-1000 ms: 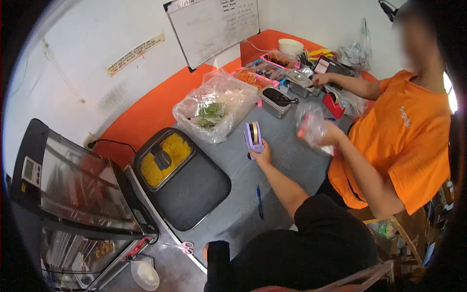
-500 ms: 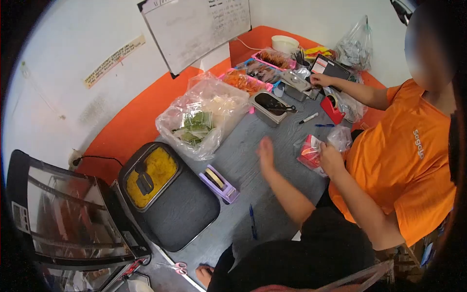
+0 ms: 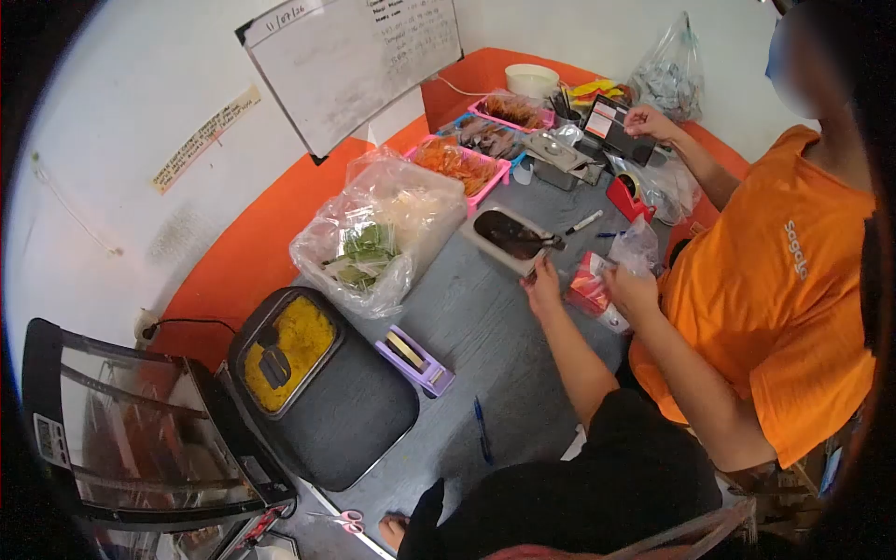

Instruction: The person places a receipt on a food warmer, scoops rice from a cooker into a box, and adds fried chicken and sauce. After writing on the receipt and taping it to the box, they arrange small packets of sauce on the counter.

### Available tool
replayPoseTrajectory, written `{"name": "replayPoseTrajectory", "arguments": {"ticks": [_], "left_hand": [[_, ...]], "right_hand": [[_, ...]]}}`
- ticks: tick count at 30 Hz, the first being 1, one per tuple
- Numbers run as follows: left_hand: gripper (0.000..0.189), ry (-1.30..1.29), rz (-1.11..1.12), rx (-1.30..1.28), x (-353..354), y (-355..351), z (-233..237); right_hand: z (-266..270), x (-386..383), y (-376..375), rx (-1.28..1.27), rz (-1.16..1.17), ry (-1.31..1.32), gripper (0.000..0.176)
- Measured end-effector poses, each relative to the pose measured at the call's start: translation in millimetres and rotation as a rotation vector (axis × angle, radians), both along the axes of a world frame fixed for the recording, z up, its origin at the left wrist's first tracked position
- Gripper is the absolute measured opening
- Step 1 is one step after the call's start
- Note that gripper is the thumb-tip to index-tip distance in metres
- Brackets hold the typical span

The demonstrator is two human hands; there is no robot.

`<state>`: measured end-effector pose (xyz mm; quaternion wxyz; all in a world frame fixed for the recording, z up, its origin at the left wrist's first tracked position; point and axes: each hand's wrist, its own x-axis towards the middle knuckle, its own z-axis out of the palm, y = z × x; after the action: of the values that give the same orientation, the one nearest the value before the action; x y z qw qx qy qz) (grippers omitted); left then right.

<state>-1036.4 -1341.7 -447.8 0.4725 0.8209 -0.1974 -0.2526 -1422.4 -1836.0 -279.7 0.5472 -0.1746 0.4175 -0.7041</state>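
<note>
- Right hand (image 3: 542,288): thumb and fingers pinching the near corner of the metal container (image 3: 487,245), rim side; exact thumb placement partly hidden
- Left hand (image 3: 394,530): low at the table edge, nearer the wearer than the purple tape dispenser (image 3: 431,373), beside the scissors (image 3: 350,521); fingers look loosely curled, cannot tell whether they press on anything
- Metal container: beyond the dispenser and to its right, dark contents inside; cannot tell whether its base is fully on the grey table (image 3: 467,308)
- Black-handled utensil (image 3: 551,241) lies in the container, handle over the rim close to the right fingers
- Clear plastic bag (image 3: 411,205) with leafy packets: beyond the dispenser, just left of the container. Marker (image 3: 585,221): farther to the dispenser's right, past the container
- Co-worker's near hand (image 3: 635,289) pinches a bagged red-and-white pack (image 3: 590,285), right of the dispenser and close to the container; co-worker's far hand (image 3: 651,123) is by the tablet (image 3: 621,131)
- Handling, judged: one-corner hold, so contents could tip; low, slow, level movement best, palm or second hand under the far end if raised
- Fingertips best outside the rim, clear of the dark contents; utensil handle could snag the knuckles or swing out
- Leave a gap to the co-worker's pack and the bag's loose folds
</note>
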Motion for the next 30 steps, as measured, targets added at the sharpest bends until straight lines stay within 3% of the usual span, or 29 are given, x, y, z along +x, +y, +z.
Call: {"name": "replayPoseTrajectory", "arguments": {"ticks": [5, 7, 10, 12, 14, 18, 20, 23, 26, 30], "left_hand": [[0.018, -0.075, -0.094, 0.022, 2.9, -2.0, -4.7], [0.018, -0.109, -0.124, 0.033, 3.6, -5.8, -1.7], [0.018, -0.173, -0.154, 0.051, 12.2, -11.4, 7.5], [0.017, -0.216, -0.161, 0.060, 16.1, -16.0, 12.0], [0.017, -0.252, -0.145, 0.058, 9.0, -28.9, 11.3], [0.017, -0.335, -0.107, 0.053, 4.0, -56.5, 10.8], [0.016, -0.386, -0.091, 0.063, 9.5, -65.3, 15.6], [0.016, -0.458, -0.079, 0.083, 17.2, -74.2, 22.4], [0.016, -0.506, -0.089, 0.096, 14.9, -84.8, 25.9], [0.015, -0.569, -0.130, 0.131, 13.8, -82.3, 37.9]], "right_hand": [[5.1, 54.1, 70.2, 0.077, 0.072, -0.009, 0.026], [16.1, 67.1, 86.3, 0.048, 0.298, -0.044, 0.024], [-9.4, 49.4, 74.8, 0.186, 0.176, 0.000, 0.021], [-25.2, 27.1, 32.3, 0.158, 0.052, 0.113, 0.019], [-42.4, 5.2, -75.5, 0.048, 0.199, 0.256, 0.018], [-33.8, 17.1, -195.3, 0.044, 0.294, 0.325, 0.018], [-10.8, 32.7, -217.5, 0.061, 0.217, 0.067, 0.018], [-6.5, 34.4, -241.7, 0.203, 0.192, 0.132, 0.013], [-30.1, 16.5, -257.8, 0.172, 0.326, 0.149, 0.006], [-36.5, 4.6, -230.7, 0.126, 0.292, 0.147, 0.005]]}}
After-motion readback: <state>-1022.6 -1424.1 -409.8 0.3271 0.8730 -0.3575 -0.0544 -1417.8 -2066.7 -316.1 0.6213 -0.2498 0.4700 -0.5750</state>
